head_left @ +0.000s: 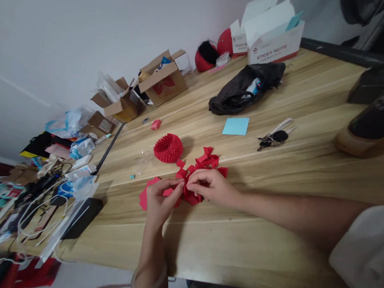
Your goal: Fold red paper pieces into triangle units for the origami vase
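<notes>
- The wood-grain tabletop (247, 246) runs beneath everything handled here.
- A white box (274, 44) marked STICKY NOTE stands open at the far edge.
- A crumpled black bag (231, 94) lies in front of it, something blue and white showing in its mouth.
- An open cardboard box (168, 87) with a red print sits by the wall.
- The left hand (163, 195) and right hand (208, 185) meet above the red pieces, thumbs and fingertips brought narrow and close together; whether they pinch a piece, I cannot tell.
- The loose red folded pieces (208, 159) are heaped beneath and just beyond the hands.
- A round red bowl-like form (169, 149), built of small points, sits just beyond the heap.
- Flat red paper (145, 196) lies beside the left hand, partly hidden by it.
- A pale blue square sheet (236, 126) lies near the bag.
- A bunch of keys (275, 137) rests right of that sheet.
- A small red block (156, 124) lies beyond the bowl-like form.
- A tiny teal scrap (132, 176) lies left of the flat paper.
</notes>
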The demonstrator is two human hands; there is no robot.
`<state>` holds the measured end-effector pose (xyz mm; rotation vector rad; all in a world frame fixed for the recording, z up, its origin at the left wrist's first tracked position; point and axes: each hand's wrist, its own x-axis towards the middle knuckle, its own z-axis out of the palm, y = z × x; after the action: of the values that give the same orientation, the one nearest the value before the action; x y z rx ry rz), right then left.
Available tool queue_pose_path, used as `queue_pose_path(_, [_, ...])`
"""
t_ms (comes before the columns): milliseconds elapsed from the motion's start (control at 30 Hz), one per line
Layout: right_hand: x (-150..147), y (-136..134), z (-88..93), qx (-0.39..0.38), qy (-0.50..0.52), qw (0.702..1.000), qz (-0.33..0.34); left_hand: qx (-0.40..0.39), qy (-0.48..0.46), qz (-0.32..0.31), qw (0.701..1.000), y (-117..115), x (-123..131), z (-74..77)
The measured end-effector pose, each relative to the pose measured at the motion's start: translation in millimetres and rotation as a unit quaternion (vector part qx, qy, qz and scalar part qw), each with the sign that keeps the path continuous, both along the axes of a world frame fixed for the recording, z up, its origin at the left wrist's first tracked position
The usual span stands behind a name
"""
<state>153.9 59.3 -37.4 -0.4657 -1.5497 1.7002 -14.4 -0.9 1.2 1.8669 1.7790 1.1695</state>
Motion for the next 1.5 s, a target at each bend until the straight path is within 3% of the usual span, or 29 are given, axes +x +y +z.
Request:
queue_pose_path(267, [-3.5, -0.7, -4.0, -0.106, 0.034, 0.994, 0.025, 0.006, -0.003, 0.000, 1.000, 0.9, 1.6, 1.3])
queue_pose_path(400, [-4.3, 0.1, -8.3, -0.105, 0.029, 0.994, 0.028, -0.008, -0.035, 0.021, 0.999, 0.4, 3.4, 1.6])
queue_pose_path(700, [-3.9, 1.5, -10.4, -0.087, 0.037, 0.995, 0.016, -0.019, -0.026, 0.004, 0.999, -1.3, 1.8, 2.0])
queue_pose_path(933, [-3.0, 1.9, -5.8, -0.124, 0.037, 0.991, 0.016, 0.003, -0.009, -0.008, 1.000, 0.1, 3.3, 3.0])
queue_pose_path(1133, [-1.9, 1.1, -1.2, -0.156, 0.042, 0.987, 0.023, -0.021, -0.078, 0.009, 0.997, 0.3, 8.6, 5.7])
queue_pose_path(1500, [-1.5, 1.9, -0.3, -0.110, 0.042, 0.993, -0.031, -0.040, -0.152, -0.003, 0.988, -2.2, 9.3, 7.5])
